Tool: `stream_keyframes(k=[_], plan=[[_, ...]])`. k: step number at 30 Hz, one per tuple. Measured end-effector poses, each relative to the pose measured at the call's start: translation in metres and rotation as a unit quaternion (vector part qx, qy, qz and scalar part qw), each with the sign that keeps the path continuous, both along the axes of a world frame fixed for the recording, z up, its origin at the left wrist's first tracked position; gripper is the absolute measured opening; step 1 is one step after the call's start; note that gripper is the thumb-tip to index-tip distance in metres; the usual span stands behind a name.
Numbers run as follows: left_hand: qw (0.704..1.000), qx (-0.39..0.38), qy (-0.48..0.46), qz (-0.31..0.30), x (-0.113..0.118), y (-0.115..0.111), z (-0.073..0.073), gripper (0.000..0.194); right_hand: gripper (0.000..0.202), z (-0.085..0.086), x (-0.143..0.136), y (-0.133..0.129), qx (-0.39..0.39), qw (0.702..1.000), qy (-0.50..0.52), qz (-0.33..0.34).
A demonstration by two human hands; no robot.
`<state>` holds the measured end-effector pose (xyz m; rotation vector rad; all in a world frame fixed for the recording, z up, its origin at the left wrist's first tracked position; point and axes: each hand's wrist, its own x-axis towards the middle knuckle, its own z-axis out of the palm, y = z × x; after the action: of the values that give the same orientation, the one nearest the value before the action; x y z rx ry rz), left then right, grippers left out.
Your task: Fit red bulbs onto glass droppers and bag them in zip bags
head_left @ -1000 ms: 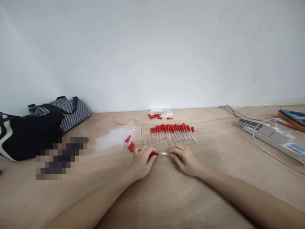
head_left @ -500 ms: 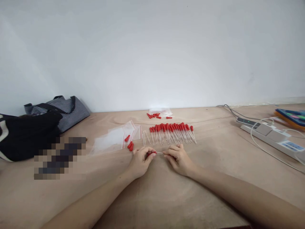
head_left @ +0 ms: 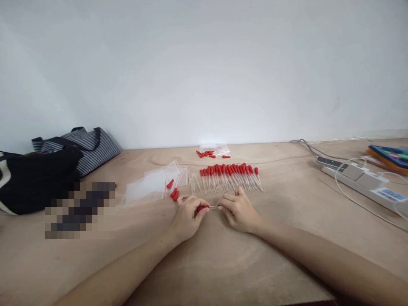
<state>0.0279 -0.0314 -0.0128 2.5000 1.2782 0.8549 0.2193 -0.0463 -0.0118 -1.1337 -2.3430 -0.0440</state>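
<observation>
My left hand (head_left: 188,216) pinches a red rubber bulb (head_left: 202,208) between thumb and fingers. A thin clear tube (head_left: 213,207) runs from the bulb to the fingertips of my right hand (head_left: 239,211), which are closed on its other end. Just beyond my hands lies a row of droppers (head_left: 229,171) with red bulbs pointing away and clear tips toward me. A few bare tubes (head_left: 195,182) lie at the row's left end. Several loose red bulbs (head_left: 174,194) rest near my left hand, one of them on the clear plastic bags (head_left: 148,185).
Toward the wall lie more red bulbs (head_left: 205,154) and a clear bag with tubes (head_left: 216,149). A black bag (head_left: 38,180) and a striped bag (head_left: 95,148) stand at the left. On the right are a power strip (head_left: 366,183) with cables and a blue-orange object (head_left: 389,157).
More of the red bulb shows between my left fingers. My right index finger has lifted slightly, and both hands still hold the dropper parts in nearly the same place.
</observation>
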Motion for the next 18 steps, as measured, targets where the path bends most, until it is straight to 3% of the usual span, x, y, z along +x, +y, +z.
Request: stream_keyframes(k=[11,18], plan=[[0.999,0.046,0.009,-0.021,0.0,-0.006,0.008,0.014,0.022,0.015,-0.006,0.005,-0.197,0.979,0.055,0.004],[0.997,0.064,0.014,-0.03,0.0,-0.005,0.008,0.012,0.026,0.017,-0.009,0.007,-0.268,0.959,0.089,0.013]])
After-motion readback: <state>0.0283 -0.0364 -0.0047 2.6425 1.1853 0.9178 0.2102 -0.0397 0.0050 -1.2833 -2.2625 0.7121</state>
